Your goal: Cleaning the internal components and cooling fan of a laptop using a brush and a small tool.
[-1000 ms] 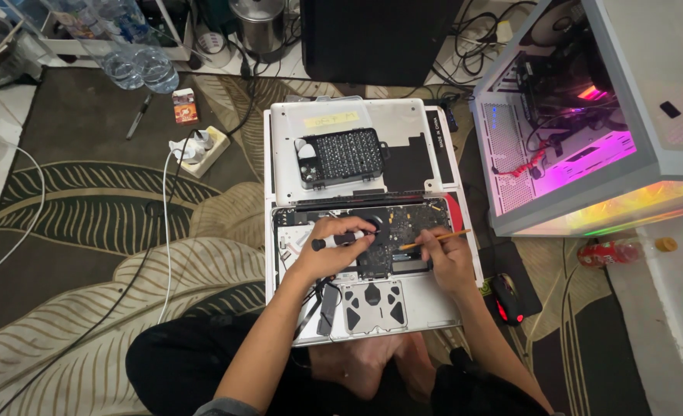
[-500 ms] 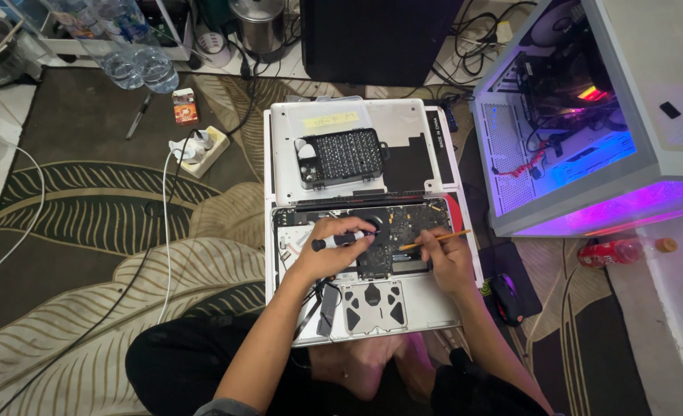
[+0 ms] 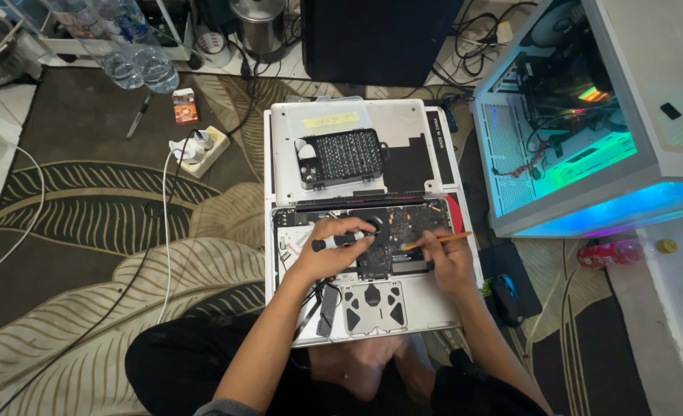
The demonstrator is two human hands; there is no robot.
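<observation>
An opened silver laptop lies bottom-up on the floor before me, its dark circuit board exposed. My left hand grips a black-handled screwdriver lying across the board near the fan. My right hand holds a thin orange prying tool, its tip on the board. The removed bottom cover lies just beyond, with a black tray of screwdriver bits resting on it.
A lit desktop computer case stands at the right, glowing blue-green. A black mouse sits beside the laptop. A white power strip, cables, a pen and water bottles lie on the patterned rug at the left.
Both hands stay almost still over the board. The computer case light has shifted from pink-purple to blue-green.
</observation>
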